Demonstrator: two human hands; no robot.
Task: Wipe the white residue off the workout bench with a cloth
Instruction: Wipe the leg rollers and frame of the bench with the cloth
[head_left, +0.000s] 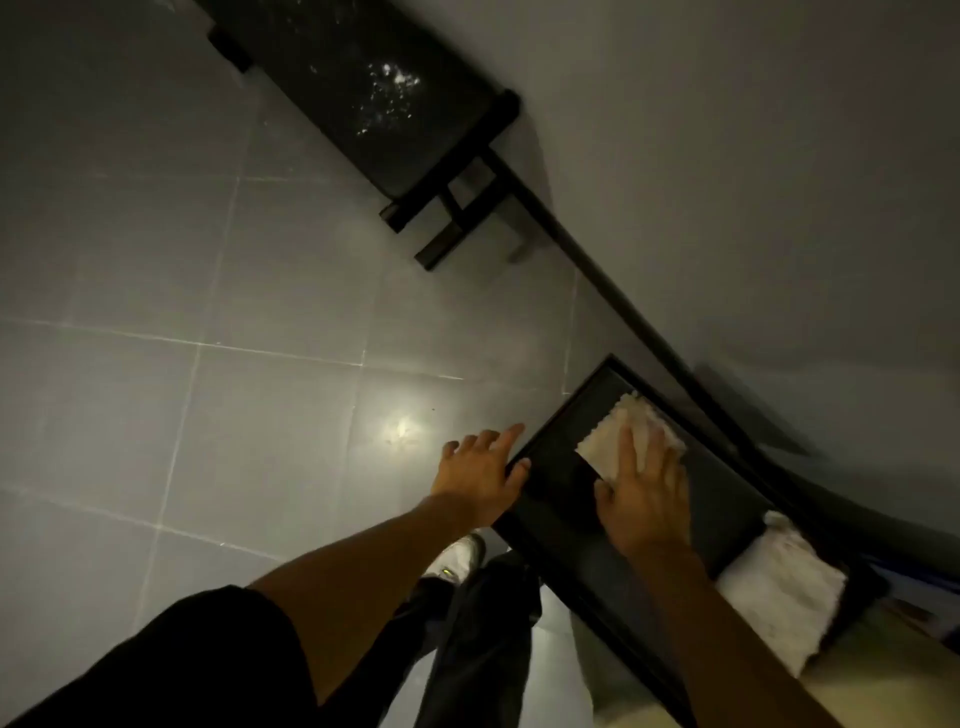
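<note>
White residue (389, 88) lay scattered in flecks over the dark pad of the workout bench (317, 62), which stood against the wall at the far end of the view, well apart from both hands. The pale cloth (608, 441) was nowhere near it: it lay on a nearer black table (556, 504), close to that table's far corner. The right hand (641, 504) lay flat on the cloth, its grip fully open, straight fingers and palm pressing down and curled round nothing. The left hand (475, 475) was at the table's left edge, its grip also open, with the fingers spread out above the floor, the thumb resting on the rim and nothing held. A second white towel (779, 592) lay folded further along the same table, just beside the right forearm. Below the arms showed a black sleeve (182, 665), dark trousers (478, 649) and a light shoe (460, 558). Grey floor tiles (208, 312) spread to the left, with a bright glare (402, 431) on one near the left hand. The bench's black frame (452, 218) stood on the tiles, and a dark skirting strip (597, 260) ran along the foot of the pale wall (727, 156)
</note>
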